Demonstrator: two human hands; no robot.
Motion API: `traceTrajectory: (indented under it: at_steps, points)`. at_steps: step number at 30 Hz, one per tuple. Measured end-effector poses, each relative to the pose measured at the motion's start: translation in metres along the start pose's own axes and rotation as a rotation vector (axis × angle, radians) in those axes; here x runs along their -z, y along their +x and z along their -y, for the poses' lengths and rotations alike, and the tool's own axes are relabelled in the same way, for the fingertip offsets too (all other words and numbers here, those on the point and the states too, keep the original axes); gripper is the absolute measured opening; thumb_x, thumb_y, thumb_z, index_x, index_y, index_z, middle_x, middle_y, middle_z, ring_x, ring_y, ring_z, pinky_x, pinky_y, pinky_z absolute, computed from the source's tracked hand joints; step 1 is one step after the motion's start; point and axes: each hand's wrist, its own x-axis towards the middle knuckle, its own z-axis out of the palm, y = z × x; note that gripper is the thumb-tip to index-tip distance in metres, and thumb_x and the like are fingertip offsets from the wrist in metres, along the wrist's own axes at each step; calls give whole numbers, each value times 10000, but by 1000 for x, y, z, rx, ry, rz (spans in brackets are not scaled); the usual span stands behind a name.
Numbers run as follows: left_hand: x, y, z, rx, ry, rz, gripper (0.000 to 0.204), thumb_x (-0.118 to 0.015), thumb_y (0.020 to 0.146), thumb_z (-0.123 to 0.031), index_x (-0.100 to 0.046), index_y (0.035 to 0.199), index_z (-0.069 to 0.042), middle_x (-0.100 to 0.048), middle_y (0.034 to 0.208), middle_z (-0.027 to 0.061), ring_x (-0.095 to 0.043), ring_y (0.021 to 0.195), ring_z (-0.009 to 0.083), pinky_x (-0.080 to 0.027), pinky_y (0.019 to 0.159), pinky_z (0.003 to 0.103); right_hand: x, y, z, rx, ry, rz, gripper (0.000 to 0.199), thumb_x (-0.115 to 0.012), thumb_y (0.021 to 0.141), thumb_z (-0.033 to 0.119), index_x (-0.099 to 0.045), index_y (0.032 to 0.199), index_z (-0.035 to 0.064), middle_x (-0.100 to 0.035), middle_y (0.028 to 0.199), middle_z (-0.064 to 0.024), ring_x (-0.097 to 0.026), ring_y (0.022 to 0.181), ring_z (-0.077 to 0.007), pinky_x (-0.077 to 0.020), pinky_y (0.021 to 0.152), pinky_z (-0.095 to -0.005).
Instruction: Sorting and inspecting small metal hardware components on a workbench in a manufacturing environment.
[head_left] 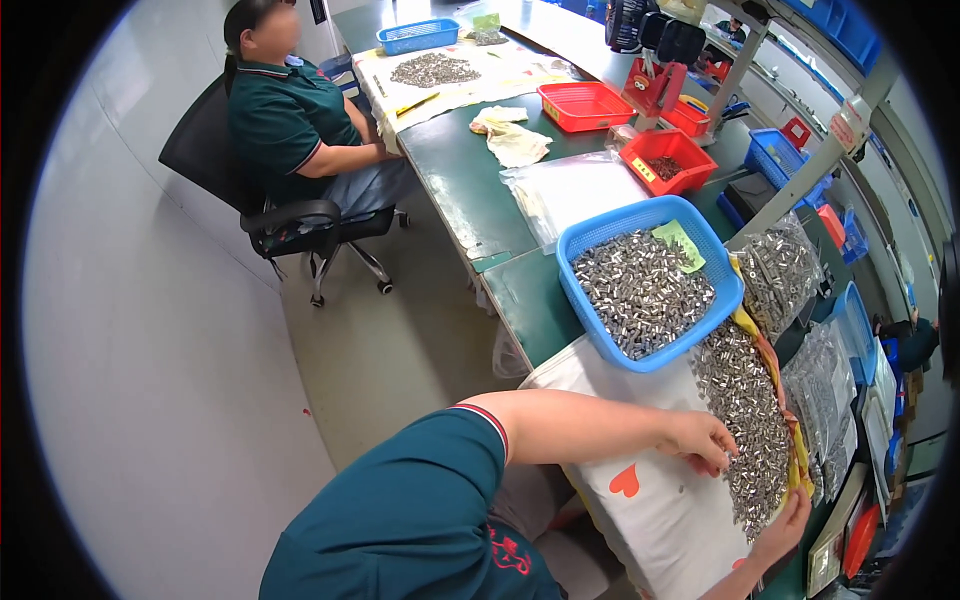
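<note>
A long pile of small silvery metal cylinders [745, 420] lies on a white cloth [600, 380] printed with red hearts. My left hand [703, 440] is at the pile's left edge, its fingers curled and pinched together; what sits between the fingertips is too small to make out. Lower down, my right hand [785, 528] rests at the near end of the pile, beside a yellow cloth edge [798, 455], with its fingers stretched out. Just beyond the pile stands a blue plastic basket [572, 290] filled with more such cylinders and a green slip of paper [682, 245].
Clear plastic bags of metal parts [780, 275] lie right of the pile. Red trays [585, 107] and a red hand press [652, 88] stand farther back on the green table [450, 170]. A co-worker [290, 120] sits in a black office chair [195, 150] at the far left.
</note>
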Motion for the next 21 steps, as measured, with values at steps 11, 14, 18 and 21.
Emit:
traceTrajectory:
  at_steps: [11,14,18,21]
  points:
    - [-5,20,10,-46,-157,-76,317,-620,781,-69,-491,1066,-19,-584,866,75,-604,745,153,-525,636,269,-75,-48,23,302,-9,143,226,-487,835,65,-554,1029,-32,-552,1003,-157,-527,926,-295,-423,801,-371]
    - [2,-5,-2,-46,-47,-209,411,-610,785,-85,-471,1156,26,-582,922,93,-585,817,145,-499,702,262,-90,-44,41,341,26,215,248,-543,787,53,-568,1025,-11,-543,996,-152,-524,918,-296,-428,789,-364]
    - [9,-13,-12,16,-51,-221,356,-556,811,-17,-465,1153,23,-580,1002,114,-580,889,168,-493,781,294,-98,-40,41,346,163,205,249,-584,735,8,-605,983,22,-549,975,-106,-535,871,-242,-439,754,-319]
    - [8,-4,-9,92,-98,-154,324,-554,818,-18,-489,1135,-3,-587,992,99,-582,882,159,-494,787,288,-91,-41,35,293,180,166,233,-565,729,-18,-614,953,25,-553,960,-101,-543,847,-232,-455,709,-301]
